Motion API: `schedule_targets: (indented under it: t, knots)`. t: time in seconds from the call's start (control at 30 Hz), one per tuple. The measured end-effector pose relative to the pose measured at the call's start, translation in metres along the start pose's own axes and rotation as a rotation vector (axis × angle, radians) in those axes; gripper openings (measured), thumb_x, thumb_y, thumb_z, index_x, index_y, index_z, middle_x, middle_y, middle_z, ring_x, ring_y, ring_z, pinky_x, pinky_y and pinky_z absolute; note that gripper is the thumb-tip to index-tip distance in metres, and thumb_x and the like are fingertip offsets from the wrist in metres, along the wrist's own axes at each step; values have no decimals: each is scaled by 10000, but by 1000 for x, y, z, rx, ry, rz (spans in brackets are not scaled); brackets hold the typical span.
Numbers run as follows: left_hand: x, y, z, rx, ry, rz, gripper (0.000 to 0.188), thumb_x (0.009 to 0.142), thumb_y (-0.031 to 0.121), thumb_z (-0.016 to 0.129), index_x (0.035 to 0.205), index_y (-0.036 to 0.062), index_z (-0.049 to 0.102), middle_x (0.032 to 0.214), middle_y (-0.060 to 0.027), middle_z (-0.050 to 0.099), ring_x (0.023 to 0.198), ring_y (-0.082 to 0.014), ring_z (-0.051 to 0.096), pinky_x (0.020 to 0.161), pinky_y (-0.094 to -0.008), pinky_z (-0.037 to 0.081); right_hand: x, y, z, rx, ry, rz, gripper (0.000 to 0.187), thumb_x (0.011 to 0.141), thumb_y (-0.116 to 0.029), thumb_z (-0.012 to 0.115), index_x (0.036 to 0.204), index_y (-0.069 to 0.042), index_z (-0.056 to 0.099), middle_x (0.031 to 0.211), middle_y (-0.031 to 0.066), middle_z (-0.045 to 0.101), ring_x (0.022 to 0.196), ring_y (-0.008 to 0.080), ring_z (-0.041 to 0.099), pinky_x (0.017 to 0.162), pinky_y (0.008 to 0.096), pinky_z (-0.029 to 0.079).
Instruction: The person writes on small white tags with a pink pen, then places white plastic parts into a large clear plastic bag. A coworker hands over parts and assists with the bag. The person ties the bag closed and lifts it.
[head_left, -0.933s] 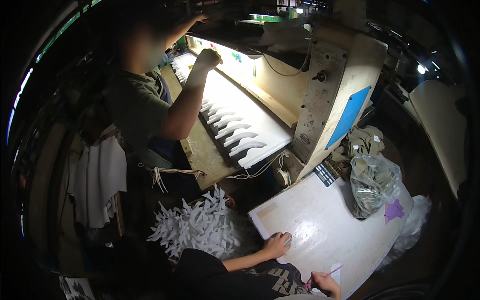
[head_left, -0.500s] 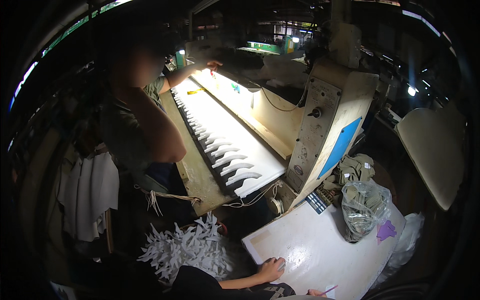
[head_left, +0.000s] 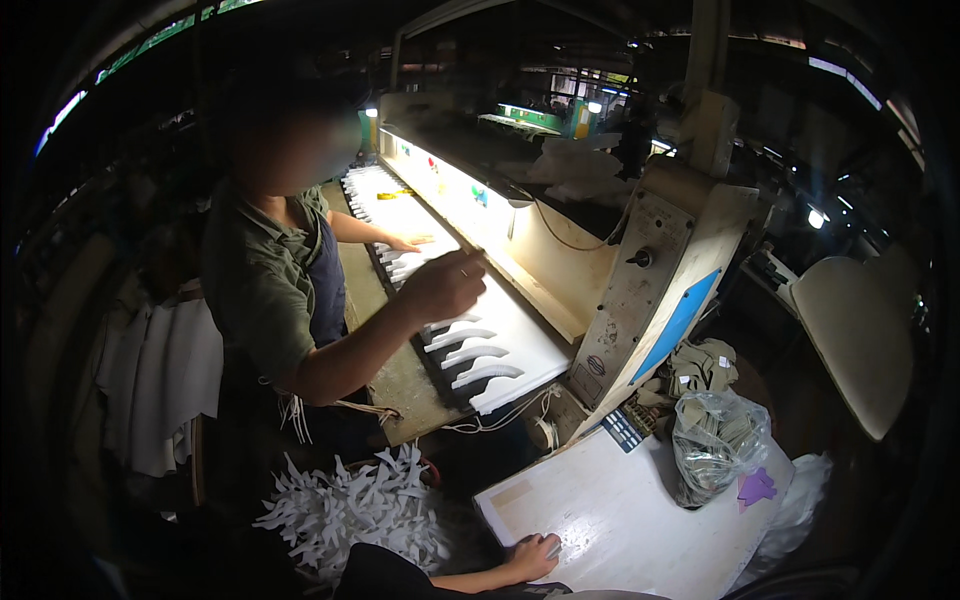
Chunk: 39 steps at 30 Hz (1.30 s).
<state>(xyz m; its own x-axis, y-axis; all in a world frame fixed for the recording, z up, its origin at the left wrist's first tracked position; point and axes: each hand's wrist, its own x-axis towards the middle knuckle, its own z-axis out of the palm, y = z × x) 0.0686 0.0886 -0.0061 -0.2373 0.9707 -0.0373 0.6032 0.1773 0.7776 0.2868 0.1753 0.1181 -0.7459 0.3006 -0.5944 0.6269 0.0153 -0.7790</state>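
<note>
My left hand (head_left: 537, 556) rests on the near left part of a white tabletop (head_left: 620, 510). Its fingers are closed around a small greyish thing that I cannot make out. The forearm comes in from the lower edge, out of a dark sleeve (head_left: 385, 575). My right hand is outside the picture. Just left of my arm, a heap of white cut strips (head_left: 360, 510) fills a container that is mostly hidden.
A co-worker (head_left: 270, 300) stands at a lit machine bed (head_left: 520, 350) lined with curved white pieces. A control panel (head_left: 630, 290) rises beyond the tabletop. On its right side sit a clear plastic bag (head_left: 720, 440) and a purple cutout (head_left: 757, 487).
My right hand and the thin purple stick by it have left the picture. The co-worker has turned, one hand now on the white pieces, the other raised above them.
</note>
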Motion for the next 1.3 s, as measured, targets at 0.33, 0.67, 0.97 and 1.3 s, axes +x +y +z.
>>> schedule_targets:
  t: [0.33,0.67,0.97,1.3]
  knots:
    - [-1,-3,3,-5,37,34,500,860,315,654,1329,191,532,1111,-261,610,992,-477,643,816,-571,551,6,10,4,-76,-40,-14,349,1001,-348,615,1071,-7,629,874,108,685,799,223,649,772,353,537]
    - [-1,8,-12,-4,26,40,494,835,275,669,1307,199,546,1091,-247,603,938,-492,647,796,-572,556,-3,57,14,-274,-196,-89,350,971,-342,670,1120,-30,621,900,93,683,813,217,641,774,350,535]
    - [6,16,-24,69,-77,-5,388,842,226,639,1223,201,567,1081,-195,604,957,-467,632,810,-563,517,-58,41,26,-87,344,-42,516,751,-471,877,1020,-95,648,778,72,626,727,211,612,655,349,484]
    - [32,7,-45,-648,-396,-431,327,945,81,547,1239,128,410,951,-117,579,664,-252,676,534,-367,577,-151,115,97,125,1315,551,354,889,-316,737,1037,-3,662,921,162,688,826,299,679,724,409,529]
